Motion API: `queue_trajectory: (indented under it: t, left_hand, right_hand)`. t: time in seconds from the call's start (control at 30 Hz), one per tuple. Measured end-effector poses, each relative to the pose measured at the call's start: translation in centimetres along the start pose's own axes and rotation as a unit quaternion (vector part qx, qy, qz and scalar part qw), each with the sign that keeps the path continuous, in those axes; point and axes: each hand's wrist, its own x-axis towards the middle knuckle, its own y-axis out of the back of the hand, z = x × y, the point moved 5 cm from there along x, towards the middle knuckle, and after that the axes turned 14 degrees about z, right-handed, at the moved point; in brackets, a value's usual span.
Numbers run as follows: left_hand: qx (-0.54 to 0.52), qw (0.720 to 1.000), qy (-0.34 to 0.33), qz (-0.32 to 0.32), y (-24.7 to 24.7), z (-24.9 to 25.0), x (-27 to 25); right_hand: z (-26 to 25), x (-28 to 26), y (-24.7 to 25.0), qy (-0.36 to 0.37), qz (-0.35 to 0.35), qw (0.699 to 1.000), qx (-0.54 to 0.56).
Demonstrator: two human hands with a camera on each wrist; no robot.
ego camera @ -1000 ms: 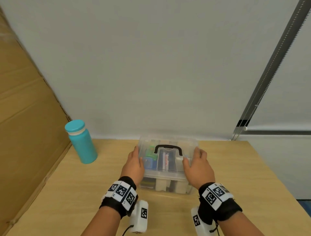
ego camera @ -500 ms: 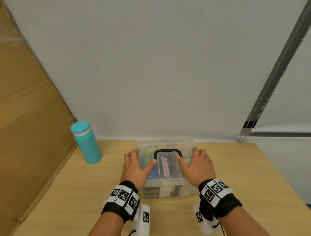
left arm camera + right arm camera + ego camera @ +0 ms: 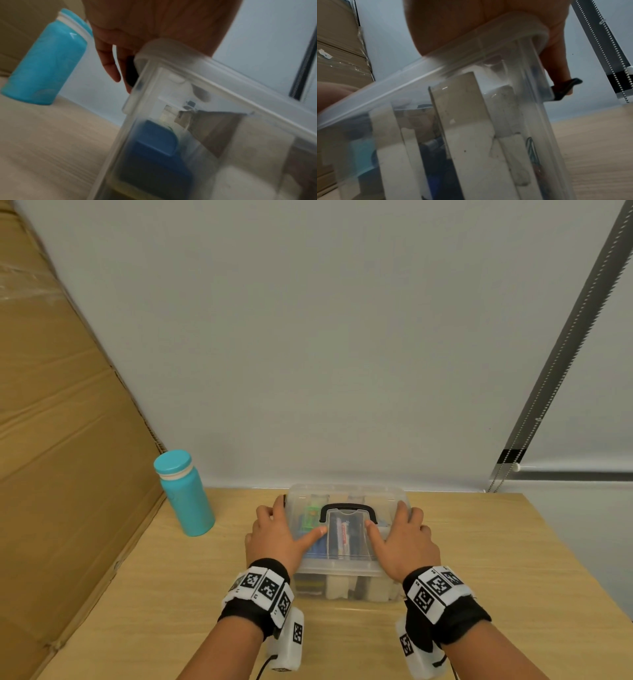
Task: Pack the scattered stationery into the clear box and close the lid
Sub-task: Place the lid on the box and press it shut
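The clear box [image 3: 346, 589] stands mid-table with its lid on and its black handle [image 3: 347, 506] lying flat. Pens [image 3: 342, 537], a green item [image 3: 312, 513] and a blue case [image 3: 154, 155] show through the plastic. My left hand [image 3: 277, 537] lies over the lid's left end, thumb on top, fingers [image 3: 109, 65] bent down beside the black latch [image 3: 131, 71]. My right hand [image 3: 406, 541] mirrors it on the right end. In the right wrist view its fingers [image 3: 558, 65] reach the right black latch [image 3: 565, 88], which sticks outward.
A teal bottle [image 3: 185, 494] stands left of the box, close to a leaning cardboard sheet [image 3: 51, 440]. The wall runs right behind the box. A blind chain [image 3: 548, 371] hangs at the right. The wooden table [image 3: 171, 594] ends at the right.
Both hands have slid from the box's sides up onto the lid. The thumbs now lie on top and the fingers hang over the two ends.
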Motion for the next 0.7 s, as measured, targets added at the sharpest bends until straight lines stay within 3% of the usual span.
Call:
queue_trajectory:
  t: [0.13, 0.3, 0.4, 0.7]
  left_hand:
    - [-0.039, 0.999, -0.015, 0.024, 0.0, 0.6, 0.1]
    - [-0.162, 0.981, 0.092, -0.058, -1.7, -1.0, 0.7]
    - [-0.191, 0.976, 0.087, -0.064, -1.6, -0.9, 0.6]
    - [-0.058, 0.993, 0.026, -0.104, -1.0, 0.6, 1.0]
  right_hand:
    - [0.0, 0.0, -0.1, 0.000, -0.004, 1.000, -0.005]
    - [0.0, 0.0, -0.2, -0.001, -0.011, 1.000, -0.008]
    - [0.2, -0.1, -0.2, -0.003, -0.007, 1.000, -0.011]
    - [0.2, -0.1, -0.3, 0.001, -0.013, 1.000, -0.021]
